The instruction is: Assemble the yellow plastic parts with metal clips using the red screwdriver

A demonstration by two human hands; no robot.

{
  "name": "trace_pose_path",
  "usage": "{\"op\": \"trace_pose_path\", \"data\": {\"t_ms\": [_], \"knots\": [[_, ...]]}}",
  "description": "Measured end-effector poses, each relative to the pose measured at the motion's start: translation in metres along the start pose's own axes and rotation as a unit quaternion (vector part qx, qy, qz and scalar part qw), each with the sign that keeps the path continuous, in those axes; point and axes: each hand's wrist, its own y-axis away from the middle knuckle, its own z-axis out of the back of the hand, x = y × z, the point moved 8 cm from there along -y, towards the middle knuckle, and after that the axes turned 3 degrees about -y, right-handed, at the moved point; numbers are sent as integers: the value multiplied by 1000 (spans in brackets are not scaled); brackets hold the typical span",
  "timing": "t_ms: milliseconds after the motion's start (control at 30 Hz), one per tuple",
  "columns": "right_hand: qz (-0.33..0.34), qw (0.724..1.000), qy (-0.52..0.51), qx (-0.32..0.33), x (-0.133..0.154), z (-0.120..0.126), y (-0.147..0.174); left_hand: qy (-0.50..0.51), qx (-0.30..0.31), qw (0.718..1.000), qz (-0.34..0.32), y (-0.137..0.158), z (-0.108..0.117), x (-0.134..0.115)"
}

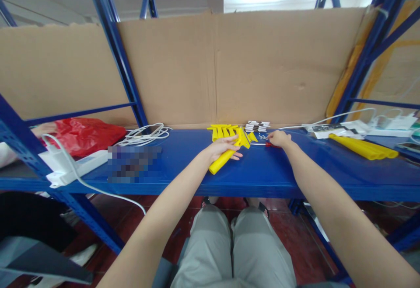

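Nearest, above the blue surface (262,165), a yellow tube (218,164) is held aslant in the left hand (225,146), its near end left protruding; the fingers are partly curled around it, not clenched. Light, stiff, smooth plastic is suggested, so slipping or rolling may be expected more than breakage; it is best gripped around the thick middle. By the red-handled screwdriver (268,144), the right hand (279,138) is bent, fingertips drawn together; whether anything is pinched cannot be told at this distance. Beyond, yellow pieces (220,132) are lined up.
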Motion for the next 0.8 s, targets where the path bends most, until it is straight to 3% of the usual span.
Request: {"op": "trace_pose_path", "data": {"t_ms": [100, 800], "knots": [[-29, 998, 23, 43, -1, -4, 3, 0, -4, 1000, 6, -1, 1, 1], [-38, 999, -15, 34, 5, 0, 4, -27, -20, 999, 6, 0, 2, 3]]}}
